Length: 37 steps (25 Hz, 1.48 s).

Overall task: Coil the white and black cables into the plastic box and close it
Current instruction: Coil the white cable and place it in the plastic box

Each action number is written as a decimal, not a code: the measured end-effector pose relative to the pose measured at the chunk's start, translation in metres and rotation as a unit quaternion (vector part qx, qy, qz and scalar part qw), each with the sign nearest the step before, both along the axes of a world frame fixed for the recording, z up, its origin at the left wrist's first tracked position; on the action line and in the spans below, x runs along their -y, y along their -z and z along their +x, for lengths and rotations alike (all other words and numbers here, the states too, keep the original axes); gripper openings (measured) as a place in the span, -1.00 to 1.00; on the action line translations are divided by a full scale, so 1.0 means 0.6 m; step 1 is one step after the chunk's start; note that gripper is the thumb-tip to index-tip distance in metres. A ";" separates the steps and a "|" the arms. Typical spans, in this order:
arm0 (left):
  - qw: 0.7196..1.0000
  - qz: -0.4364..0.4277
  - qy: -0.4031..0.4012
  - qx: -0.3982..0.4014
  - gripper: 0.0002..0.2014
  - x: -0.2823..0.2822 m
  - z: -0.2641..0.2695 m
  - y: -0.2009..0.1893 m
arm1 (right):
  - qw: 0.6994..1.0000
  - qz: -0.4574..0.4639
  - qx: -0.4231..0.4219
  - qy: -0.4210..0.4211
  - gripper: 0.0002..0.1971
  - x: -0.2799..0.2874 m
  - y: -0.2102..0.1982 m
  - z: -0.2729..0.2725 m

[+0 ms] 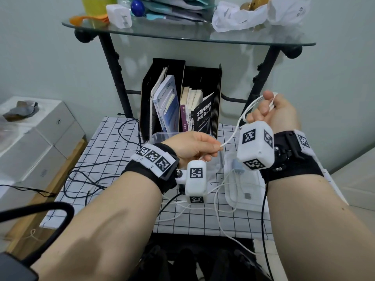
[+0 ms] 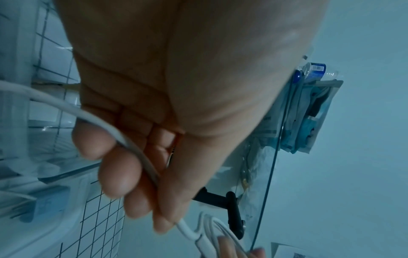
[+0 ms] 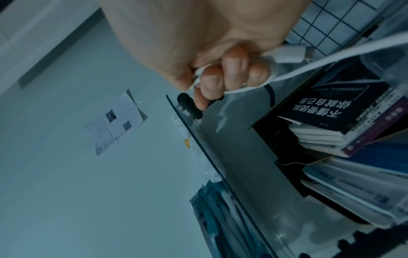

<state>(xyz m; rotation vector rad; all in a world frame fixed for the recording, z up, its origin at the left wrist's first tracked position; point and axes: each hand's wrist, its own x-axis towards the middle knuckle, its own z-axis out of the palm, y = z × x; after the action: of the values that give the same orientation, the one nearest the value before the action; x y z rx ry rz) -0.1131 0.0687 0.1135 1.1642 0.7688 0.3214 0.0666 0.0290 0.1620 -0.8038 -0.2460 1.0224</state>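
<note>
Winding step: right hand (image 1: 272, 110) clenches loops of the thin white cable (image 1: 233, 134); left hand (image 1: 194, 147), pinching it below, should feed slack.

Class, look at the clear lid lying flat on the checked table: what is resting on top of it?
On the clear lid lie a pale blue plug and a stretch of white cable. The right wrist camera covers the lid's far end.

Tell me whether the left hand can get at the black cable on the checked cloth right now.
Probably not yet: the left hand is pinching the white cable. The black cable lies uncovered just left of it.
</note>
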 end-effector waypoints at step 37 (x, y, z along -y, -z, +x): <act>0.979 0.053 -0.177 0.086 -0.89 -0.029 -0.009 -0.059 | 0.879 -0.151 0.268 -0.363 -0.60 0.009 0.016 -0.069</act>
<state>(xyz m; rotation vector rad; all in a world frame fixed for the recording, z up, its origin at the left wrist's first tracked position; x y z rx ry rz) -0.1183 0.0863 0.1492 1.0790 0.8133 0.7573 0.0251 0.0237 0.1523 -1.3277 -0.9349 1.5478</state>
